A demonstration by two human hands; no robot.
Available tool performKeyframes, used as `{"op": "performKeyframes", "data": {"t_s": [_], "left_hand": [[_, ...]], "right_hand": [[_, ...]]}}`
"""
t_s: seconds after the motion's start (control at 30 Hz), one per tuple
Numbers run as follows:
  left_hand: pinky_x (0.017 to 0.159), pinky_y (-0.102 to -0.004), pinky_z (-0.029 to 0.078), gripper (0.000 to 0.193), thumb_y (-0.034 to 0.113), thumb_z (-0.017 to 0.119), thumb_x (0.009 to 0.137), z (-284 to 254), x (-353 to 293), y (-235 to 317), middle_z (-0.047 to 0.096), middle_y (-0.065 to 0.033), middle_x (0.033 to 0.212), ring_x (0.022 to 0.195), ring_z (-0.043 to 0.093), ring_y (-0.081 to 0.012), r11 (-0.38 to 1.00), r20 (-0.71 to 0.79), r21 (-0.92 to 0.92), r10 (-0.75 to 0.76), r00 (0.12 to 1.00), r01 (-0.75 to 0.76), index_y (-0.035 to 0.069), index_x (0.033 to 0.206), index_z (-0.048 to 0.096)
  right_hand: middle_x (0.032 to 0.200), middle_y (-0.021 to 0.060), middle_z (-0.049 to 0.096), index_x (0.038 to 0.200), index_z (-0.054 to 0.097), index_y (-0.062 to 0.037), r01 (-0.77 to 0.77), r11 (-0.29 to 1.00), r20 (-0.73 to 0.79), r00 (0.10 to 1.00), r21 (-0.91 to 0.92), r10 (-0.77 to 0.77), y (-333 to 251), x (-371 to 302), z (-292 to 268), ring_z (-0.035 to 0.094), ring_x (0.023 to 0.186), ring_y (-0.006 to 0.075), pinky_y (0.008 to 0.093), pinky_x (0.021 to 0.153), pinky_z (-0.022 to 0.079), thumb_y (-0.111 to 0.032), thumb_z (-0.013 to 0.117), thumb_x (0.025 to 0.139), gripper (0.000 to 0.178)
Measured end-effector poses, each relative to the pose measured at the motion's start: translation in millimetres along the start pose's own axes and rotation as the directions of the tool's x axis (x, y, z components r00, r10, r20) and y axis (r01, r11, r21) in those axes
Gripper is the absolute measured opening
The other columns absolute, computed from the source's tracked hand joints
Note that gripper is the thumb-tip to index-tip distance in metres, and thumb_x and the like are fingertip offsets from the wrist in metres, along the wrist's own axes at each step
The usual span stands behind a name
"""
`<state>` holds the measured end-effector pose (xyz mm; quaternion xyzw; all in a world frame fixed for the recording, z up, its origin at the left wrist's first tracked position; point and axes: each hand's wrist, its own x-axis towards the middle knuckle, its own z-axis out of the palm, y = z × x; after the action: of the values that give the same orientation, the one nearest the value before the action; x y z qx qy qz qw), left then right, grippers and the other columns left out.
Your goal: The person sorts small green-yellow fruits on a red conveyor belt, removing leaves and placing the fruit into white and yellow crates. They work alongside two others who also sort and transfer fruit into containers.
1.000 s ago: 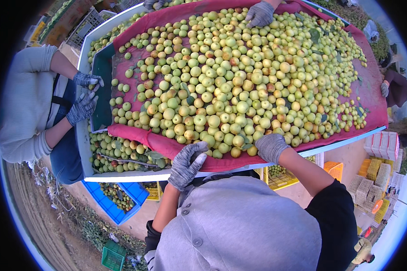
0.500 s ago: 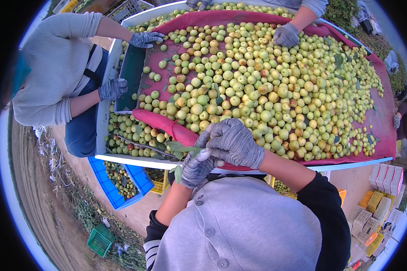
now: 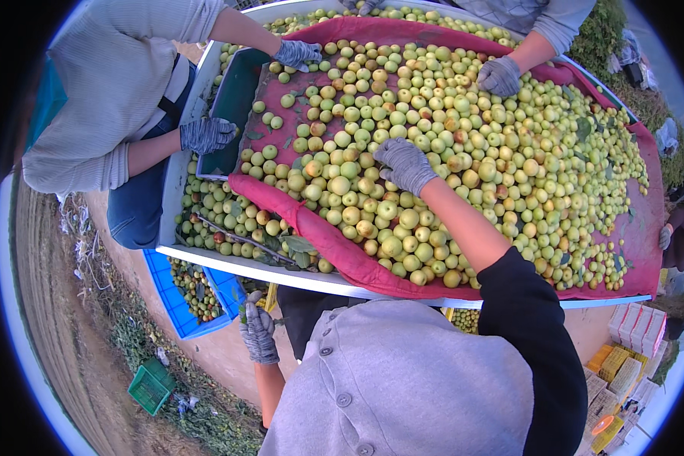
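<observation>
My right hand (image 3: 406, 166), in a grey knitted glove, reaches over the heap of small yellow-green fruits (image 3: 448, 152). Its fingers are apart and bent down onto the fruits; no fruit shows lifted in them. Down past the near rim of the white-edged tray (image 3: 334, 286), my left hand (image 3: 258, 334), gloved alike, is closed. Bits of green leaf stick out beside its fingers, from a leafy sprig (image 3: 242, 310) mostly hidden by the glove. Under the fruits lies a red cloth (image 3: 327, 235), its near edge rolled up.
At left, a co-worker's gloved hands (image 3: 207, 135) are by a dark green bin (image 3: 232, 106). Another person's gloved hand (image 3: 500, 76) rests on the fruits at the far side. A blue crate (image 3: 182, 292) of fruits stands below the tray. Stacked crates (image 3: 619, 365) are at lower right.
My hands have parted. The left has gone down and left, off the tray, with the sprig; the right has moved out over the fruits. The left co-worker's upper hand has moved right.
</observation>
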<state>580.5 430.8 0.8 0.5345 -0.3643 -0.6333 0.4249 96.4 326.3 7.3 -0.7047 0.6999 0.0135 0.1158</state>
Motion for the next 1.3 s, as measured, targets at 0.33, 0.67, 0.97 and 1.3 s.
{"op": "performKeyframes", "data": {"t_s": [0.33, 0.67, 0.97, 1.3], "left_hand": [[0.116, -0.0474, 0.024, 0.099, 0.059, 0.07, 0.076, -150.3, -137.9, -42.9, 0.03, -0.0142, 0.156, 0.145, 0.021, -0.039, -0.307, -0.861, 0.508, -0.167, 0.48, 0.805, 0.016, 0.153, 0.026], [0.109, -0.0427, 0.039, 0.055, 0.031, 0.065, 0.092, -20.3, -72.7, 7.1, 0.05, -0.0196, 0.138, 0.131, 0.044, -0.0329, 0.908, -0.373, 0.398, 0.033, 0.927, 0.128, 0.002, 0.136, 0.048], [0.092, -0.0403, 0.052, 0.067, 0.06, 0.051, 0.092, 161.3, -0.4, 67.7, 0.054, -0.0135, 0.126, 0.114, 0.057, -0.025, 0.656, 0.48, -0.531, -0.289, 0.828, 0.537, 0.01, 0.136, 0.045], [0.065, -0.0312, 0.047, 0.034, 0.04, 0.055, 0.097, -57.0, 4.7, -1.1, 0.06, -0.0065, 0.08, 0.07, 0.055, -0.0178, 0.69, -0.34, 0.673, -0.033, 0.94, 0.267, 0.006, 0.102, 0.057]], "right_hand": [[0.102, 0.0104, 0.066, 0.096, 0.073, -0.0097, -0.093, 0.763, -0.439, 0.771, 0.64, 0.461, 77.0, 64.8, -41.9, 0.064, 0.094, 0.0273, 0.0378, 0.088, 0.05, -0.022, 0.069, 0.085, 0.017], [0.096, 0.0078, 0.071, 0.101, 0.073, -0.0134, -0.265, 0.672, -0.156, 0.854, 0.691, 0.496, 58.8, 101.5, -38.1, 0.067, 0.082, 0.0197, 0.0329, 0.079, 0.054, -0.018, 0.068, 0.084, 0.018], [0.114, 0.0071, 0.065, 0.109, 0.067, -0.0149, 0.792, 0.509, -0.382, 0.609, 0.335, -0.695, -181.9, -67.1, -28.6, 0.06, 0.111, 0.0255, 0.0401, 0.089, 0.05, -0.048, 0.066, 0.078, 0.045], [0.143, 0.007, 0.047, 0.137, 0.05, -0.0246, 0.339, 0.922, -0.203, 0.932, 0.187, -0.301, -15.1, -177.8, -38.0, 0.04, 0.134, 0.0329, 0.0508, 0.106, 0.034, -0.053, 0.062, 0.084, 0.062]]}}
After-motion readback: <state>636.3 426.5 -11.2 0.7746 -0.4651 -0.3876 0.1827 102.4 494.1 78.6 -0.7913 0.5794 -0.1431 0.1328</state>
